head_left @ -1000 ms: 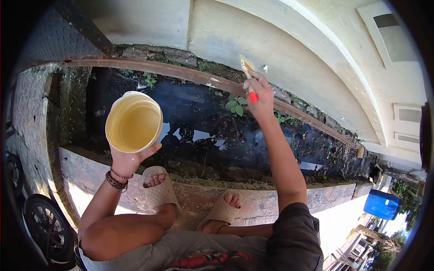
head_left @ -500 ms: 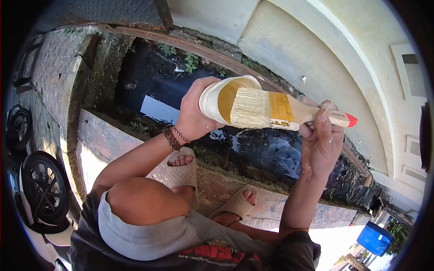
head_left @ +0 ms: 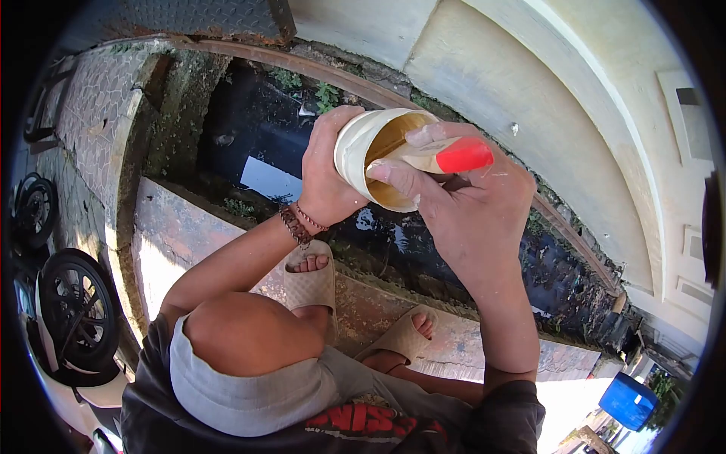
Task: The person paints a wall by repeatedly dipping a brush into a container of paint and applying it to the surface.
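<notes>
My left hand [head_left: 327, 163] is wrapped round a white paint tub [head_left: 355, 151], tilted so its mouth faces right. Yellowish paint coats the inside of the tub. A paintbrush [head_left: 446, 155] with a pale wooden handle and a red end is pinched in the fingers of my right hand [head_left: 473, 197]. Its handle points out of the tub toward me, and the bristles are hidden inside. Paint smudges mark my right fingers. Both hands are over a ditch of dark water [head_left: 302, 151].
A cream wall [head_left: 514, 98] curves along the far side of the ditch. My sandalled feet stand on the concrete ledge [head_left: 181, 227] on the near side. A motorcycle wheel [head_left: 79, 310] is at the left, and a blue barrel [head_left: 628, 401] at the lower right.
My right hand has moved left and turned, bringing the brush from across the tub's mouth to bristles down inside it. The tub stays in my left hand at nearly the same place.
</notes>
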A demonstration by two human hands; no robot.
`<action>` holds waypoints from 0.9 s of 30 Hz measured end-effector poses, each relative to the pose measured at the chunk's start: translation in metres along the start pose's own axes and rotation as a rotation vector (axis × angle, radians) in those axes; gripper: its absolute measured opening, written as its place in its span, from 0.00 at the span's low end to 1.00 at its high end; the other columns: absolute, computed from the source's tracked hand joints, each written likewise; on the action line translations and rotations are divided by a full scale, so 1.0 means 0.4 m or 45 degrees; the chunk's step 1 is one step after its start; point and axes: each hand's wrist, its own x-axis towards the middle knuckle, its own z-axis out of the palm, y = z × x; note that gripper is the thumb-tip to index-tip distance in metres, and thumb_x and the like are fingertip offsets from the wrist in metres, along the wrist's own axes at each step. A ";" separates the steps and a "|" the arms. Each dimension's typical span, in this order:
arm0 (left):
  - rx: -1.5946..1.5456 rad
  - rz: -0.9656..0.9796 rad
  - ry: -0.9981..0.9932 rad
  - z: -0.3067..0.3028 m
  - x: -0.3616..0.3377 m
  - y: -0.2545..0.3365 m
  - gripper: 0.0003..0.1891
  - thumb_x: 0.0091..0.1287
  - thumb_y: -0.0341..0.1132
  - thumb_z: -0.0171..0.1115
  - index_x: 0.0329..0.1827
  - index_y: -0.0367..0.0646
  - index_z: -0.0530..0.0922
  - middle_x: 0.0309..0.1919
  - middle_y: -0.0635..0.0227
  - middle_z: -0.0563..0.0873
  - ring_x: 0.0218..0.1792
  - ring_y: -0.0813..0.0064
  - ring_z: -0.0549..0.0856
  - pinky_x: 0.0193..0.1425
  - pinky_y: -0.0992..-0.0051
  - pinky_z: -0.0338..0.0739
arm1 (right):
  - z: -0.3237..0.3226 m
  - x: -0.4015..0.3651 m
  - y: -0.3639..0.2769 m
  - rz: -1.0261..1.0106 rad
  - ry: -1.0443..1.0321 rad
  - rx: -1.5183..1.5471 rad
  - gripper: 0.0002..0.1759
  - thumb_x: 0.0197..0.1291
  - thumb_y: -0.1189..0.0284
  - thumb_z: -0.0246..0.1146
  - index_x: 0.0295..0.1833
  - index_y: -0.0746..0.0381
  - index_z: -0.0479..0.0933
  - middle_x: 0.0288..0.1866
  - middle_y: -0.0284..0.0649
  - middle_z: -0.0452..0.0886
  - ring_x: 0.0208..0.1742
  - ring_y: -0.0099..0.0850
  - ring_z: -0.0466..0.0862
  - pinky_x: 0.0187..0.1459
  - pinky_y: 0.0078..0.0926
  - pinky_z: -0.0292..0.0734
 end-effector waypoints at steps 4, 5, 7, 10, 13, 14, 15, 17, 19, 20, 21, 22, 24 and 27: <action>-0.023 0.033 0.067 0.010 0.017 0.004 0.39 0.44 0.38 0.82 0.59 0.40 0.70 0.53 0.55 0.79 0.53 0.55 0.80 0.58 0.63 0.75 | 0.008 0.024 -0.011 0.120 0.048 -0.081 0.21 0.44 0.69 0.80 0.41 0.68 0.82 0.30 0.39 0.87 0.29 0.20 0.83 0.32 0.19 0.79; -0.052 0.034 0.084 0.011 0.020 0.005 0.39 0.44 0.39 0.82 0.59 0.40 0.70 0.52 0.55 0.79 0.53 0.55 0.80 0.58 0.63 0.75 | 0.008 0.028 -0.012 0.124 0.081 -0.095 0.21 0.44 0.69 0.80 0.41 0.68 0.82 0.30 0.40 0.87 0.29 0.19 0.83 0.31 0.19 0.79; 0.002 0.072 0.090 0.006 0.025 0.007 0.39 0.44 0.39 0.82 0.59 0.40 0.70 0.52 0.56 0.79 0.53 0.56 0.80 0.58 0.63 0.75 | 0.003 0.036 -0.012 0.111 0.067 -0.080 0.19 0.45 0.70 0.79 0.39 0.69 0.82 0.29 0.39 0.87 0.29 0.19 0.84 0.31 0.20 0.79; -0.034 0.062 0.130 0.008 0.030 0.010 0.40 0.44 0.40 0.82 0.59 0.40 0.69 0.53 0.56 0.79 0.54 0.56 0.80 0.58 0.63 0.75 | 0.001 0.042 -0.022 0.134 -0.023 -0.177 0.20 0.43 0.69 0.80 0.38 0.67 0.81 0.29 0.40 0.87 0.29 0.24 0.85 0.33 0.22 0.80; 0.022 0.188 0.160 0.004 0.035 0.007 0.40 0.44 0.40 0.82 0.60 0.40 0.69 0.54 0.56 0.78 0.54 0.55 0.80 0.59 0.63 0.75 | 0.009 0.038 -0.034 0.020 0.005 -0.363 0.21 0.41 0.67 0.80 0.39 0.66 0.82 0.29 0.43 0.86 0.29 0.29 0.87 0.33 0.24 0.80; 0.047 0.191 0.164 0.002 0.034 0.002 0.41 0.44 0.41 0.82 0.60 0.40 0.69 0.54 0.56 0.78 0.55 0.55 0.80 0.59 0.63 0.75 | 0.007 0.037 -0.035 0.019 -0.029 -0.411 0.18 0.42 0.67 0.77 0.38 0.63 0.82 0.26 0.43 0.85 0.28 0.36 0.85 0.33 0.29 0.80; 0.072 0.194 0.169 0.002 0.033 -0.001 0.41 0.44 0.41 0.82 0.61 0.40 0.69 0.54 0.56 0.78 0.55 0.55 0.79 0.60 0.62 0.74 | 0.004 0.036 -0.036 0.018 -0.062 -0.459 0.14 0.44 0.67 0.75 0.36 0.60 0.81 0.23 0.43 0.83 0.27 0.43 0.84 0.32 0.35 0.79; 0.032 0.147 0.157 0.004 0.030 0.000 0.41 0.44 0.41 0.82 0.61 0.40 0.69 0.54 0.55 0.78 0.55 0.55 0.79 0.60 0.62 0.74 | -0.009 0.039 -0.040 0.021 -0.075 -0.422 0.14 0.44 0.68 0.74 0.37 0.60 0.81 0.24 0.43 0.83 0.27 0.43 0.85 0.32 0.34 0.80; -0.004 0.098 0.144 0.003 0.030 0.004 0.42 0.44 0.41 0.82 0.61 0.40 0.69 0.54 0.55 0.78 0.55 0.55 0.79 0.60 0.62 0.74 | -0.026 0.041 -0.050 0.024 -0.090 -0.381 0.13 0.45 0.70 0.74 0.37 0.59 0.81 0.24 0.43 0.83 0.28 0.43 0.85 0.32 0.32 0.80; -0.017 0.111 0.141 0.001 0.034 0.007 0.42 0.43 0.41 0.82 0.61 0.40 0.69 0.54 0.55 0.78 0.55 0.54 0.79 0.61 0.62 0.74 | -0.038 0.041 -0.060 0.085 -0.088 -0.236 0.15 0.45 0.72 0.75 0.39 0.62 0.81 0.28 0.42 0.85 0.30 0.35 0.85 0.35 0.28 0.80; -0.029 0.124 0.138 -0.002 0.037 0.010 0.42 0.43 0.40 0.82 0.61 0.40 0.69 0.54 0.55 0.78 0.56 0.54 0.79 0.61 0.62 0.74 | -0.050 0.043 -0.069 0.144 -0.085 -0.090 0.16 0.44 0.75 0.77 0.40 0.65 0.82 0.32 0.42 0.87 0.33 0.27 0.86 0.38 0.23 0.80; -0.026 0.128 0.141 -0.006 0.039 0.014 0.42 0.43 0.40 0.82 0.61 0.40 0.69 0.54 0.55 0.78 0.56 0.54 0.79 0.61 0.62 0.74 | -0.065 0.045 -0.074 0.111 -0.113 -0.036 0.14 0.46 0.80 0.75 0.40 0.65 0.81 0.37 0.41 0.87 0.38 0.24 0.85 0.41 0.22 0.79; 0.005 0.151 0.008 -0.015 0.042 0.020 0.41 0.51 0.32 0.79 0.66 0.41 0.64 0.59 0.62 0.75 0.59 0.72 0.78 0.64 0.69 0.73 | -0.079 0.054 -0.081 0.090 -0.160 -0.001 0.13 0.46 0.81 0.73 0.40 0.65 0.81 0.38 0.41 0.87 0.39 0.24 0.85 0.42 0.22 0.79; -0.042 0.089 -0.062 -0.021 0.043 0.015 0.41 0.50 0.32 0.79 0.67 0.42 0.64 0.58 0.61 0.75 0.59 0.71 0.78 0.64 0.68 0.73 | -0.093 0.070 -0.062 -0.111 -0.266 -0.002 0.13 0.45 0.84 0.71 0.39 0.65 0.81 0.38 0.42 0.87 0.39 0.28 0.86 0.43 0.24 0.80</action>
